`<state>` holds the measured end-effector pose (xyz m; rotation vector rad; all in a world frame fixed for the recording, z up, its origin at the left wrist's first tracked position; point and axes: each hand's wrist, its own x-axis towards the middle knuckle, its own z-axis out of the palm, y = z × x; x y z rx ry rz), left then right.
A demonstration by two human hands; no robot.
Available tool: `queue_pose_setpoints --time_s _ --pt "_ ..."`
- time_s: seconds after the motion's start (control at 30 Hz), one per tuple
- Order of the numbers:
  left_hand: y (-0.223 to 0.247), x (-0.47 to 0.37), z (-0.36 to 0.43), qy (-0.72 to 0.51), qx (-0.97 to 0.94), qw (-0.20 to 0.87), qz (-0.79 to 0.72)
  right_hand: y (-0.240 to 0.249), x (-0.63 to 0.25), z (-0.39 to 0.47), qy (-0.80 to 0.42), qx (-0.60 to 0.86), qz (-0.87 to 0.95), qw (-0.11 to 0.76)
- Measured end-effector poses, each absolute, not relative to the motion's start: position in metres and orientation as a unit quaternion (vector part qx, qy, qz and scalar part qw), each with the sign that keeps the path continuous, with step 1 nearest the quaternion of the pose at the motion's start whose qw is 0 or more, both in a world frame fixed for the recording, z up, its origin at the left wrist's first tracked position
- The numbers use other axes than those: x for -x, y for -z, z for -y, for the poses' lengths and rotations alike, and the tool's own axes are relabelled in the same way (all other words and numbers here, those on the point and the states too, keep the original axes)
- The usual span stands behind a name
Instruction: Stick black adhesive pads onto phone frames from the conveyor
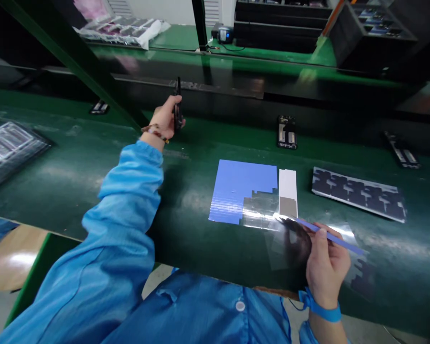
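Observation:
Stretched out to the far side of the bench, my left hand [166, 117] is closed around a dark phone body [178, 107], seen nearly edge-on. My right hand [327, 267], near the front edge, pinches a narrow violet-blue strip [347, 245] between thumb and fingers. Just left of that hand lies a blue sheet [236, 186] with a stepped cut-out corner, its lower right part clear film [260, 210]. A white sheet [287, 184] with a grey lower part lies beside it. Glossy transparent film [281, 243] spreads below, partly behind my right hand.
Opened phone bodies lie along the back, one at centre right [287, 133] and another at far right [401, 150]. A sheet of black die-cut pieces [358, 193] is at right. A wrapped tray [12, 148] sits at left. A green post [75, 62] slants down near my left arm.

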<state>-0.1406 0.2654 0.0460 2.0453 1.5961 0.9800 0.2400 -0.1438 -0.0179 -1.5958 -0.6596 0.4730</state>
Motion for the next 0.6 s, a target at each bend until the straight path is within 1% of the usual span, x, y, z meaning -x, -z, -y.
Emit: queue_pose_setpoints --time_s 0.03,0.1,0.17,0.33,0.37,0.43,0.5,0.6 --pt "-0.050 0.135 -0.246 -0.349 -0.718 0.224 -0.559 0.014 -0.242 0.141 -0.214 0.694 0.293 0.622" --pt "-0.056 0.117 -0.199 -0.359 -0.673 0.373 -0.527 0.004 -0.244 0.129 -0.217 0.691 0.300 0.621" --pt "-0.058 0.090 -0.145 -0.351 -0.641 0.472 -0.493 -0.007 -0.246 0.110 -0.206 0.686 0.306 0.627" --pt "-0.039 0.018 -0.035 -0.260 -0.674 0.620 -0.307 -0.013 -0.241 0.061 -0.242 0.653 0.339 0.633" --pt "-0.034 0.007 -0.021 -0.248 -0.684 0.621 -0.292 -0.010 -0.239 0.055 -0.253 0.652 0.343 0.627" --pt "-0.027 -0.009 -0.001 -0.226 -0.718 0.586 -0.299 -0.003 -0.235 0.048 -0.271 0.657 0.351 0.609" --pt "-0.023 -0.018 0.010 -0.210 -0.752 0.538 -0.317 0.003 -0.232 0.046 -0.281 0.660 0.366 0.594" --pt "-0.018 -0.023 0.015 -0.224 -0.811 0.441 -0.312 0.005 -0.228 0.045 -0.294 0.652 0.391 0.579"
